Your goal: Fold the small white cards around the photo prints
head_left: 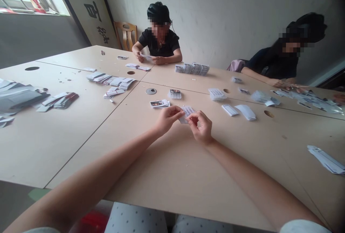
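Observation:
A small whitish printed card or packet (188, 111) is held over the table between my two hands. My left hand (169, 119) pinches its left side, and my right hand (201, 124) grips its right side with thumb and forefinger. Just beyond my left hand lies a small pile of cards (159, 103) with dark and orange print. A clear plastic case with a dark card on top (175, 94) sits behind that pile. To the right of my hands are a stack of clear packets (216, 94), a white label with a dark border (230, 110) and white slips (245, 112).
Paper piles (110, 80) and larger stacks (18, 96) spread over the left of the table (151, 154). Rows of clear cases (192, 68) stand at the far side. Two people sit across, one (161, 46) holding paper, another (272, 64) near plastic packets (309, 100).

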Tool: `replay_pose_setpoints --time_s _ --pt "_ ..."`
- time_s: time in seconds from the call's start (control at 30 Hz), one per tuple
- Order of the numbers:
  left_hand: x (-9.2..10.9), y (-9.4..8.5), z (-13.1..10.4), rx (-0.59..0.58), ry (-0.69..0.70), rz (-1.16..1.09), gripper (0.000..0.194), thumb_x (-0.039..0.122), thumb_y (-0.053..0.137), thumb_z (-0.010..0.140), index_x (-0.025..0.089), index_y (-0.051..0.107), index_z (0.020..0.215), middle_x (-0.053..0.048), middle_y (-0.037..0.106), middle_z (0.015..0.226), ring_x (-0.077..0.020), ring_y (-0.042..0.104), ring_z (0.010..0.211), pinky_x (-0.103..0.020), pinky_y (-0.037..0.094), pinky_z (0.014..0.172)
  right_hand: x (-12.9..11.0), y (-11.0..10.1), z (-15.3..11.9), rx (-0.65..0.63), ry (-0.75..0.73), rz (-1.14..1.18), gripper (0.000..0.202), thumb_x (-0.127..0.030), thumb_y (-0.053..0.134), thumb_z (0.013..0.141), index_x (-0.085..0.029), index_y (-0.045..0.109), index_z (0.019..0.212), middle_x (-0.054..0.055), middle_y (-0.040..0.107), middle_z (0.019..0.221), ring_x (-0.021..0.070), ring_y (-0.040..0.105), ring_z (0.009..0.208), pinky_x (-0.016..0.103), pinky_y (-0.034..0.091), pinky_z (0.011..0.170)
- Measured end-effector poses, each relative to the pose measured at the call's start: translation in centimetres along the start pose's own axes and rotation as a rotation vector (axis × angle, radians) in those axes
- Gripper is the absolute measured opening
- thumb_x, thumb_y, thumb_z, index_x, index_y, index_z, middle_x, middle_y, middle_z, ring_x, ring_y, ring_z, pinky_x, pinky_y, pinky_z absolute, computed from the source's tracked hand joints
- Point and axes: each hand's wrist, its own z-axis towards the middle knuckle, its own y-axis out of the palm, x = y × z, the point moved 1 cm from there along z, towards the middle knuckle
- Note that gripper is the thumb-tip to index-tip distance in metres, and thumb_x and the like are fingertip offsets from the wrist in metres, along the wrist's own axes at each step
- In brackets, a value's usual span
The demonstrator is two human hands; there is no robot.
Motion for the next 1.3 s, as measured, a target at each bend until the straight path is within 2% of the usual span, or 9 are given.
replay_pose_setpoints --time_s 0.43,0.67,0.83,1.07,1.3 --pt "-0.1 -0.2 0.1 0.03 -0.016 -0.077 0.023 0.036 0.067 0.08 0.013 0.06 0.078 -0.002 0.062 0.073 -0.0106 0.058 0.067 -0.024 0.048 0.063 0.5 0.4 0.0 0.069 0.198 0.12 0.012 -0.029 0.058 0.088 -0.021 0.056 0.08 -0.001 0.054 0.071 0.012 0.051 0.06 0.026 0.044 0.058" --pt "-0.4 -0.4 0.2 0.045 0.021 -0.001 0.024 0.036 0.064 0.081 0.013 0.06 0.079 -0.003 0.063 0.074 -0.0112 0.059 0.067 -0.024 0.048 0.062 0.3 0.3 0.1 0.021 0.094 0.018 0.011 -0.028 0.058 0.088 -0.022 0.058 0.079 -0.001 0.053 0.07 0.0115 0.048 0.056 0.026 0.044 0.055" --pt "-0.5 -0.5 0.1 0.055 0.097 0.202 0.021 0.035 0.061 0.084 0.015 0.06 0.078 -0.004 0.064 0.072 -0.0123 0.06 0.066 -0.025 0.049 0.062 0.1 0.2 0.1 -0.021 0.049 -0.012 0.011 -0.028 0.058 0.088 -0.022 0.059 0.079 0.0 0.054 0.07 0.0118 0.048 0.055 0.027 0.045 0.056" --pt "0.3 -0.2 -0.4 0.12 0.256 0.486 0.012 0.024 0.056 0.086 0.017 0.06 0.078 -0.001 0.065 0.07 -0.0103 0.059 0.064 -0.022 0.045 0.062 0.1 0.3 0.1 -0.044 0.029 0.004 0.009 -0.026 0.059 0.088 -0.023 0.059 0.079 0.0 0.054 0.071 0.0116 0.049 0.055 0.027 0.045 0.056" --pt "0.5 -0.1 -0.7 0.129 0.32 0.561 0.009 0.019 0.054 0.086 0.017 0.059 0.078 0.0 0.066 0.071 -0.01 0.059 0.067 -0.022 0.045 0.064 -0.1 0.4 0.1 -0.055 -0.001 -0.002 0.008 -0.024 0.059 0.088 -0.022 0.059 0.08 -0.001 0.055 0.072 0.0106 0.049 0.054 0.029 0.047 0.061"
